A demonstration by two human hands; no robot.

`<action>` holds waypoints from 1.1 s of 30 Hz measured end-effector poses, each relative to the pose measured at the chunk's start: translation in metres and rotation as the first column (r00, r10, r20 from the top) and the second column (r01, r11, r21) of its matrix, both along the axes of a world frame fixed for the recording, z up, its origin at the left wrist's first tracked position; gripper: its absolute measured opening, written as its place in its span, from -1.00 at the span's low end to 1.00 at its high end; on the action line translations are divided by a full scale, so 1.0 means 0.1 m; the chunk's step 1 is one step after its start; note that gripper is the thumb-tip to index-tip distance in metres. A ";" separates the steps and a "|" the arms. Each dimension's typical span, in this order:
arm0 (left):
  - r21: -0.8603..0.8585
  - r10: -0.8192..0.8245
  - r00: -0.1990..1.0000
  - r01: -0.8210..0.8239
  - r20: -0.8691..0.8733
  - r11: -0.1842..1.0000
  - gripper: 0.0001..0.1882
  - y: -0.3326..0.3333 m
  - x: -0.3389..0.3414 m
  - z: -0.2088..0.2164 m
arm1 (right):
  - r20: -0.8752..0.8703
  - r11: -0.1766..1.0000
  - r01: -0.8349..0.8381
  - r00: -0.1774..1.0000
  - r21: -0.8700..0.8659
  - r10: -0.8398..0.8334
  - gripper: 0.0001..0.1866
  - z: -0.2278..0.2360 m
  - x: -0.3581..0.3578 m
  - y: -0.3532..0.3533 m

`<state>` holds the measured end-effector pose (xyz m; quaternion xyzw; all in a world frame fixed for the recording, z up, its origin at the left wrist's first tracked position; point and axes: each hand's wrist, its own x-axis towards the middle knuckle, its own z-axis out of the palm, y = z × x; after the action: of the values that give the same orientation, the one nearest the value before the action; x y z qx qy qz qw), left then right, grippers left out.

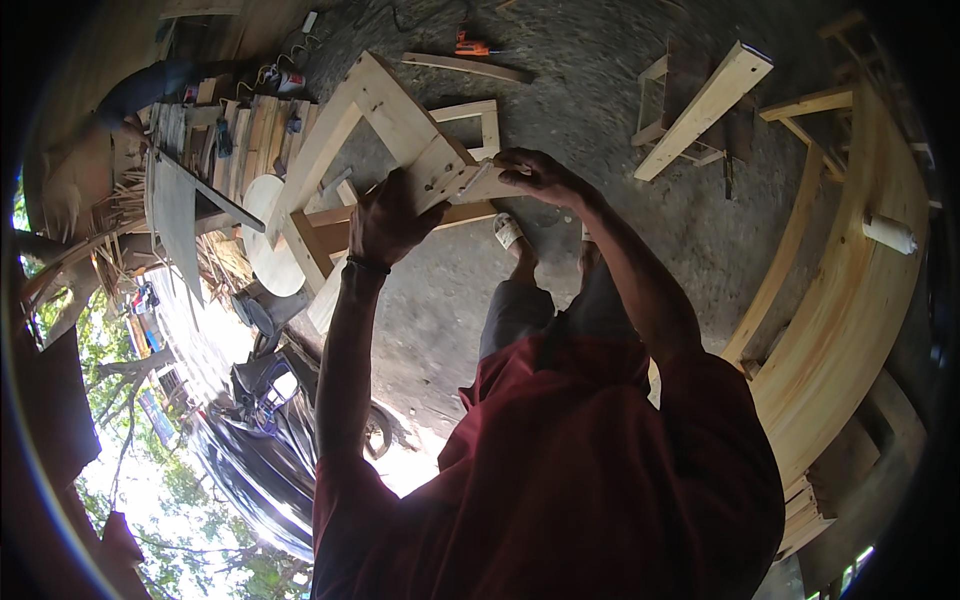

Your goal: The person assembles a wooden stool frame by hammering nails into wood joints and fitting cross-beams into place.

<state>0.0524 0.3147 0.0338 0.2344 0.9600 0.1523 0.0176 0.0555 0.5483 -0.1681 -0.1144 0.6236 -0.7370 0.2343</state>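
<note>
1. Grey floor (600,290) noted beneath the work; stacked timber (255,140) is seen at the left, and a broad pale board (845,320) at the right.
2. Wooden frame (400,115) is held up in front of the body, tilted, its near corner brought between the two hands. Dark spots are visible by that corner.
3. Left hand (385,225): fingers are curled over the frame's edge, closed on the wood.
4. Right hand (540,175): fingers are bent at the corner's right end; whether anything is pinched cannot be told.
5. Step in hand is judged to be steadying and checking of the corner joint. For the next move, a firm left hold and small right-finger adjustments would be called for.
6. Edges: a smaller frame (490,125) is seen just beyond the corner, so a forward swing might be obstructed. At the left, a round pale panel (275,262) is closely neighboured.
7. Most open room is judged to be offered rightward, before the upright-leaning plank (705,110) is reached.
</note>
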 end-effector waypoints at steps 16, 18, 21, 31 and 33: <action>-0.085 -0.055 0.998 0.053 -0.015 0.995 -0.45 0.60 -0.03 -0.17 | 0.003 0.997 0.064 0.998 0.038 -0.064 -0.44 -0.04 0.10 0.53; -0.087 -0.076 0.997 0.074 -0.021 0.993 -0.44 0.65 -0.05 -0.19 | 0.009 0.997 0.045 0.999 0.059 -0.045 -0.42 -0.03 0.09 0.58; -0.091 -0.076 0.997 0.074 -0.023 0.993 -0.43 0.75 -0.05 -0.20 | 0.029 0.996 0.066 0.997 0.060 -0.068 -0.34 0.04 0.12 0.67; -0.099 -0.071 0.997 0.069 -0.009 0.993 -0.43 1.07 -0.02 -0.19 | 0.004 0.987 0.021 1.000 0.161 -0.022 -0.31 0.20 0.13 0.97; -0.109 -0.063 0.998 0.061 -0.021 0.992 -0.42 1.08 -0.01 -0.21 | 0.018 0.987 0.009 1.000 0.161 -0.013 -0.30 0.22 0.13 0.99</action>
<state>0.0514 0.4226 0.0132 0.2646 0.9593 0.0964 0.0235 0.0685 0.6478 -0.1458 -0.0845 0.6794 -0.6866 0.2447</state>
